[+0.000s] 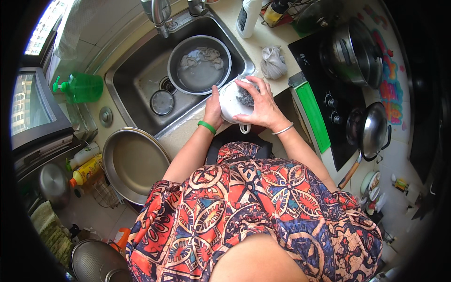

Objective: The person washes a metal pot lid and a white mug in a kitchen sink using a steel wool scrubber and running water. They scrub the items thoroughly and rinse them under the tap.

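Note:
A white mug-like vessel with a small loop handle (pixel 230 102) is held over the front rim of the sink, its handle towards me. My left hand (pixel 213 109), with a green band at the wrist, grips its left side. On its upper right side my right hand (pixel 259 104) presses a dark grey scouring pad (pixel 245 96), fingers spread around it. Just beyond, a round metal basin (pixel 200 88) stands in the steel sink (pixel 141 70), holding water and a pale wet cloth (pixel 210 56). A small round metal lid or dish (pixel 162 102) lies near the drain.
A crumpled grey cloth (pixel 273 62) and a white bottle (pixel 248 17) stand right of the sink. Farther right are a black hob (pixel 317 105), a pot (pixel 352 53) and a wok (pixel 374 130). Large metal basins (pixel 135 165) and a green pump bottle (pixel 84 88) are at left.

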### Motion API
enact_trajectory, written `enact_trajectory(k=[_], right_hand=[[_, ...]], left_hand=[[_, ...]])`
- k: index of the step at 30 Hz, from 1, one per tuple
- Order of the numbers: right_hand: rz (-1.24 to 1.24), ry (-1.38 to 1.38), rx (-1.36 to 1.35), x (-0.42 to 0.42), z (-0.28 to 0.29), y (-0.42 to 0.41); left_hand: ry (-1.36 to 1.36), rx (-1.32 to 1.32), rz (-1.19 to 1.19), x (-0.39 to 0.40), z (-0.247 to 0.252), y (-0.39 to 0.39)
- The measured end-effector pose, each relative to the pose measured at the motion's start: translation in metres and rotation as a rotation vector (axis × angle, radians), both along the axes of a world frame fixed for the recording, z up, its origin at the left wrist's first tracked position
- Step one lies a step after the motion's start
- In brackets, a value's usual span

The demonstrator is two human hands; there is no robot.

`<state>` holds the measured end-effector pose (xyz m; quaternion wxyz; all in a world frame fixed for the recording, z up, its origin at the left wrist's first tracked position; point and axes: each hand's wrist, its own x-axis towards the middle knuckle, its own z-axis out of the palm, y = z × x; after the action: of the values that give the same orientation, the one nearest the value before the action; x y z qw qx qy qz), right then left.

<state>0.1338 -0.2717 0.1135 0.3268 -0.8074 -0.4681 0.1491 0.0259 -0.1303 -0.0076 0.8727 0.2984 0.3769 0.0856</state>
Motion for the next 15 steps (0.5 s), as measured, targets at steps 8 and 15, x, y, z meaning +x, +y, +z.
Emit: enact_trajectory(k=[8, 15], right_hand=[[-0.092, -0.27, 0.108, -0.017, -0.026, 0.003], [-0.308, 0.384, 0.395, 0.012, -0.03, -0.009]], left_hand=[[0.316, 1.278, -0.121, -0.018, 0.043, -0.007], [0.038, 1.481, -0.325, -0.036, 0.073, -0.042]])
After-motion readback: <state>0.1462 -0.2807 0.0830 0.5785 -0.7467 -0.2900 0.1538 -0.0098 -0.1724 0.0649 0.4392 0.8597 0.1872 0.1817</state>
